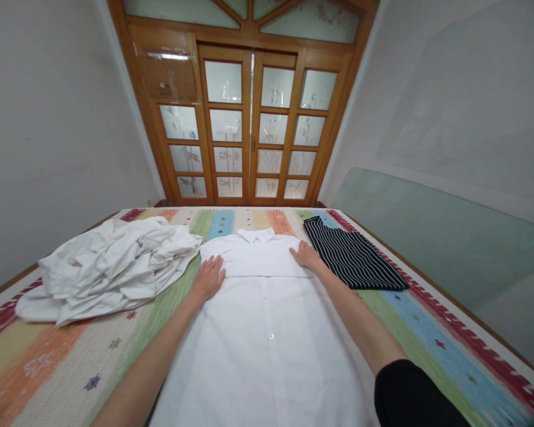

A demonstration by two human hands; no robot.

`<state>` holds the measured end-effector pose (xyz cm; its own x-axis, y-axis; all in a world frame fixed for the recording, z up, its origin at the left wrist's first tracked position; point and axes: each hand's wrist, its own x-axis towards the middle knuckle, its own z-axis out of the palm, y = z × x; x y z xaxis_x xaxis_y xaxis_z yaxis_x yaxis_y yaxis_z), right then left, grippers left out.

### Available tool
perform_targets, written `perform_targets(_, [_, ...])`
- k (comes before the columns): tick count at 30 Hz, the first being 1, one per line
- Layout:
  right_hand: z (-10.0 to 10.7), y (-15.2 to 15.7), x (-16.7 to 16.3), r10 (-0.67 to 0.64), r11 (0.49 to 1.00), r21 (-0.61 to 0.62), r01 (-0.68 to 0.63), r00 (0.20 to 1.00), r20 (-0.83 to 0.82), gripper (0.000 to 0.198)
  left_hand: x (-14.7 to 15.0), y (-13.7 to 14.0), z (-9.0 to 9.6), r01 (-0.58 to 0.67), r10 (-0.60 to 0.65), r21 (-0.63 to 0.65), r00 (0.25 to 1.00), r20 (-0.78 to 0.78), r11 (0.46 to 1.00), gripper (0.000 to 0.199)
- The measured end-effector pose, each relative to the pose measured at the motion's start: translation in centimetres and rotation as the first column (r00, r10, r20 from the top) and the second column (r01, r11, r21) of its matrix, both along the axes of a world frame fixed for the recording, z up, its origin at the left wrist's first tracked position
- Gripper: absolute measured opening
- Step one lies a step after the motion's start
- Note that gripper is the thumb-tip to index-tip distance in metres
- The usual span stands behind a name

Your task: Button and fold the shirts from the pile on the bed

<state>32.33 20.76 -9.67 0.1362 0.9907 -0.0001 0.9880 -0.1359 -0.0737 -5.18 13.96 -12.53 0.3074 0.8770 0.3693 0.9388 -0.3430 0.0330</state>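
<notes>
A white shirt [244, 332] lies spread on a striped cover [62, 379], its collar [256, 236] at the far end and its buttoned front running toward the person. A straight crosswise edge shows on the shirt a little nearer than the collar. The left hand [210, 277] rests palm down on the shirt's left side, its grip loose with the fingers apart. The right hand [305, 255] touches the shirt's upper right edge; whether its grip is pinched on the cloth, I cannot tell. A black sleeve [413, 394] covers part of that arm, to the shirt's near right. Left of the shirt sits a crumpled white cloth [115, 264]; right of its upper part lies a black garment with white stripes [356, 255]. Wooden doors [245, 144] with glass panes stand beyond the shirt.
</notes>
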Motion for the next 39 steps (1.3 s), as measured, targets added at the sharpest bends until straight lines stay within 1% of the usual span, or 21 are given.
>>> perform_targets(3, [-1.0,-0.3,-0.1,0.025,0.997,0.072,-0.03,0.998,0.057,0.073,0.0,-0.1,0.1,0.002,-0.002,-0.014,1.0,0.002,1.0,0.052])
perform_targets(6, [-1.6,-0.9,-0.2,0.091,0.985,0.137,-0.104,0.991,0.094,0.072,0.1,-0.1,0.3,-0.006,0.006,-0.032,1.0,-0.002,0.999,0.052])
perform_targets(8, [-1.9,-1.5,-0.2,0.142,0.981,0.121,-0.15,0.987,0.072,0.073,0.2,-0.2,0.4,-0.011,0.011,-0.04,1.0,0.001,0.999,0.052])
perform_targets(9, [-2.0,-1.8,-0.1,0.144,0.984,0.1,-0.149,0.988,0.053,0.074,0.2,-0.2,0.4,-0.014,0.014,-0.044,1.0,0.002,0.999,0.051])
perform_targets(12, [-1.9,-2.7,0.1,0.079,0.995,0.066,-0.081,0.997,0.02,0.08,0.3,-0.3,0.6,-0.029,0.029,-0.06,1.0,0.003,0.998,0.05])
perform_targets(14, [-1.4,-3.0,0.1,0.051,0.996,0.074,-0.053,0.998,0.03,0.083,0.4,-0.4,0.8,-0.041,0.041,-0.074,0.999,-0.001,0.996,0.05])
perform_targets(17, [0.1,-2.6,-0.2,0.038,0.998,0.045,-0.04,0.999,0.036,0.079,0.4,-0.6,1.0,-0.047,0.047,-0.075,0.999,-0.007,0.996,0.05])
perform_targets(20, [2.2,-1.5,-0.1,0.028,1.0,0.001,-0.028,1.0,0.001,0.063,0.3,-0.7,1.1,-0.038,0.038,-0.056,0.999,-0.006,0.998,0.049])
perform_targets(23, [3.9,0.0,0.6,0.01,1.0,-0.001,-0.01,1.0,-0.014,0.045,0.2,-0.7,0.9,-0.03,0.031,-0.034,1.0,0.005,0.999,0.047])
perform_targets(25, [4.6,0.9,1.2,-0.01,1.0,-0.001,0.01,1.0,-0.009,0.042,0.2,-0.6,0.9,-0.028,0.028,-0.022,1.0,0.013,0.999,0.047])
perform_targets(28, [4.9,1.9,1.9,-0.045,0.999,-0.023,0.045,0.999,0.001,0.045,0.2,-0.7,0.9,-0.031,0.031,-0.02,0.999,0.02,0.999,0.046])
perform_targets(32, [4.9,3.0,2.4,-0.084,0.995,-0.059,0.084,0.996,0.01,0.04,0.3,-0.8,1.1,-0.045,0.046,-0.029,0.999,0.025,0.999,0.045])
perform_targets(35, [4.9,3.9,2.8,-0.088,0.992,-0.085,0.088,0.996,0.01,0.039,0.4,-0.8,1.2,-0.048,0.049,-0.019,0.998,0.03,0.999,0.045])
perform_targets(39, [4.9,5.0,3.3,-0.08,0.989,-0.126,0.08,0.997,0.009,0.044,0.4,-0.7,1.1,-0.054,0.055,-0.031,0.998,0.033,0.998,0.046])
